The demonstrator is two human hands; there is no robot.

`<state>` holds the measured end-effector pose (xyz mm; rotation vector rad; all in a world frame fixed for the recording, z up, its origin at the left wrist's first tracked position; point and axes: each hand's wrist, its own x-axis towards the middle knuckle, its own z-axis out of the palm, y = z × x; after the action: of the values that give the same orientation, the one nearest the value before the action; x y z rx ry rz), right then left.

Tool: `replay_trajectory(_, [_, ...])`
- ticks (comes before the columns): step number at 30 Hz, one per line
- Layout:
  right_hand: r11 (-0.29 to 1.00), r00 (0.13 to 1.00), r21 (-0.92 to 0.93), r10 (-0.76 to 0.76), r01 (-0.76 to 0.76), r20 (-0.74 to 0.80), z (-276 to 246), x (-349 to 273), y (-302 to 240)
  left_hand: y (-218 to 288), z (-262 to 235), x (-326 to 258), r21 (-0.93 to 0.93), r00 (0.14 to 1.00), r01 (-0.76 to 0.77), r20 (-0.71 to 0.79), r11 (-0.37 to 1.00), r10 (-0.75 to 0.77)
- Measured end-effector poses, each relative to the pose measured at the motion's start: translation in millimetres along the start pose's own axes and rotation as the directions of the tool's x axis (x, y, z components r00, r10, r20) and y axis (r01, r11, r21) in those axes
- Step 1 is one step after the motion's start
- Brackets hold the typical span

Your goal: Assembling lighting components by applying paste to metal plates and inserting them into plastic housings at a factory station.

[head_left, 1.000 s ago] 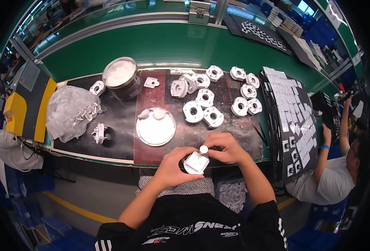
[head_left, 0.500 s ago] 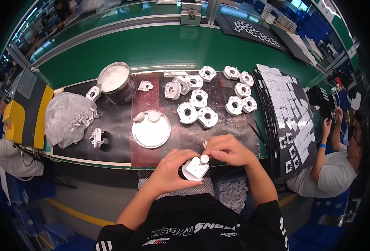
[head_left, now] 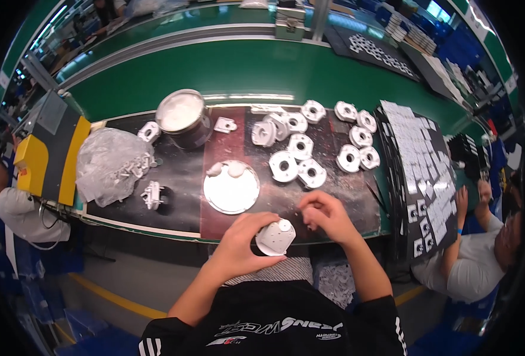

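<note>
Two hands part: right hand [head_left: 325, 216] lifts off, fingers pinched, while left hand [head_left: 245, 240] stays clamped on the white housing [head_left: 275, 237].

1. I'm on a factory assembly line: a long green conveyor belt [head_left: 262, 68] runs past my bench
2. My dark work mat [head_left: 333, 196] holds rows of identical white cast housings [head_left: 301, 157], a round metal dish [head_left: 231, 188], a metal pot [head_left: 180, 115] and a clear plastic bag of small parts [head_left: 111, 163]
3. Black trays of small white pieces [head_left: 420, 160] are stacked just beside the mat
4. Other workers sit at neighbouring stations, one on my right [head_left: 482, 261], one on my left [head_left: 13, 202]
</note>
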<state>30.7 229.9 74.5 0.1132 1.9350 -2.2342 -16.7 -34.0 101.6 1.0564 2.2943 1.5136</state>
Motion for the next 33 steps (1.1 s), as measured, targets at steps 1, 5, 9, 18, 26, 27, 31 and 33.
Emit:
replay_trajectory(1, [0.999,0.999,0.040,-0.025,0.027,-0.029,-2.7,-3.5,3.2,0.8,-14.6,-1.4,0.001,0.998,0.054,-0.028,0.999,-0.054])
replay_trajectory(5, [0.990,0.971,0.042,-0.122,0.133,-0.205,-7.9,-33.6,24.5,-18.1,-114.4,23.3,0.156,0.958,0.069,-0.285,0.985,-0.022])
replay_trajectory(9, [0.979,0.935,0.035,-0.180,0.200,-0.307,-1.3,-61.3,44.9,-83.9,-229.3,99.0,0.185,0.886,0.105,-0.464,0.977,-0.007])
replay_trajectory(18, [0.988,0.879,-0.053,-0.154,0.146,-0.450,8.5,-63.7,29.5,-352.5,-370.6,205.5,0.302,0.828,0.319,-0.551,0.898,-0.108])
replay_trajectory(26, [0.549,0.637,-0.815,-0.564,-0.187,-0.526,-45.7,-14.9,-18.9,-426.3,-400.3,240.2,0.216,0.888,0.308,-0.415,0.926,-0.199])
replay_trajectory(27, [0.368,0.665,-0.892,-0.601,-0.262,-0.443,-57.1,-6.3,-24.0,-421.1,-390.4,247.4,0.309,0.889,0.328,-0.420,0.893,-0.181])
replay_trajectory(31, [0.181,0.773,-0.946,-0.545,-0.269,-0.324,-91.4,31.8,-34.6,-371.0,-431.5,228.3,0.394,0.799,0.294,-0.602,0.871,0.002])
replay_trajectory(33, [0.086,0.890,-0.967,-0.377,-0.240,-0.255,-104.6,33.1,-37.8,-324.4,-433.5,222.2,0.332,0.777,0.120,-0.618,0.936,0.120])
